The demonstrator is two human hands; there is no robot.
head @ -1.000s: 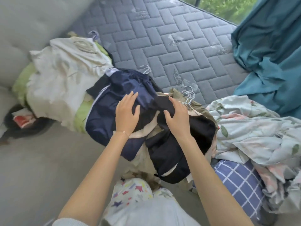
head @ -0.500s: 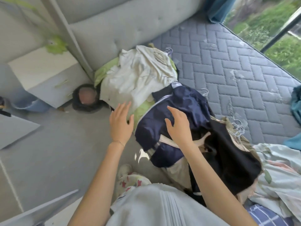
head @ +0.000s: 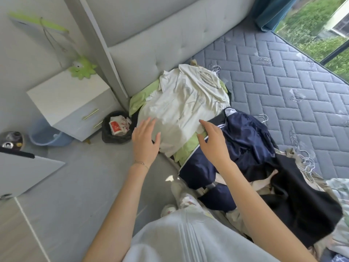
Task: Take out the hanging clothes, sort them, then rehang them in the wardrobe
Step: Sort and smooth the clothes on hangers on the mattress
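Two heaps of clothes on wire hangers lie along the near edge of the bare quilted mattress (head: 279,76). The left heap has a white shirt (head: 181,108) on top of light green garments (head: 186,151). The right heap has a navy blue garment (head: 245,140) over a black one (head: 302,201) and beige pieces. My left hand (head: 145,140) hovers with fingers spread over the lower edge of the white shirt. My right hand (head: 213,142) reaches, fingers straight, over the seam between the navy garment and the white shirt. Neither hand holds anything.
A grey padded headboard (head: 170,40) stands behind the heaps. A white bedside cabinet (head: 69,103) and a black waste bin (head: 116,127) with rubbish sit at the left on the grey floor. Wire hangers (head: 307,161) stick out at the right. A teal curtain (head: 270,12) hangs by the window.
My view has swung left and both hands have moved left, off the navy and black heap and toward the white shirt heap. They hold nothing in any frame.
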